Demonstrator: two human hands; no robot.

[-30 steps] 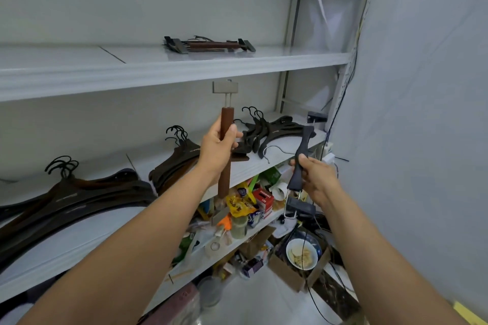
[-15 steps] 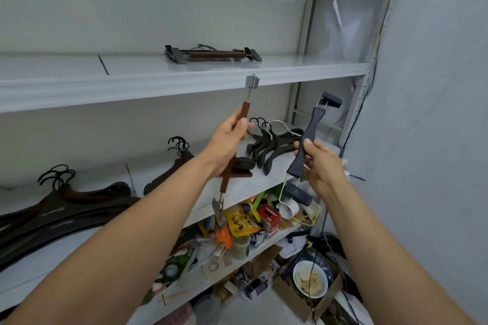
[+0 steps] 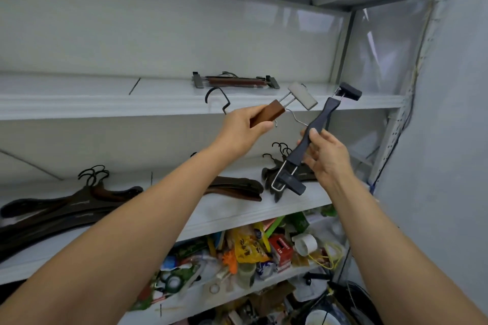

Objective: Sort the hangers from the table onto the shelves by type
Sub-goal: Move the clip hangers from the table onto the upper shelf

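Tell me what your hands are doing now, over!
Left hand grips brown clip hanger. Right hand grips black clip hanger. Both level with upper shelf edge, clip hanger stack lying on it. Nothing blocking seen.

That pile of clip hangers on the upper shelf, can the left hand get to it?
Probably yes. The left hand, gripping a brown clip hanger, is right by the upper shelf's edge, and nothing stands between it and the pile.

Both arms are bare all the way to the near edge of view, the left arm point(image 3: 148, 219) and the right arm point(image 3: 390, 240) alike. The left hand point(image 3: 243, 129) and right hand point(image 3: 326, 155) are bare too, with short, plain nails.
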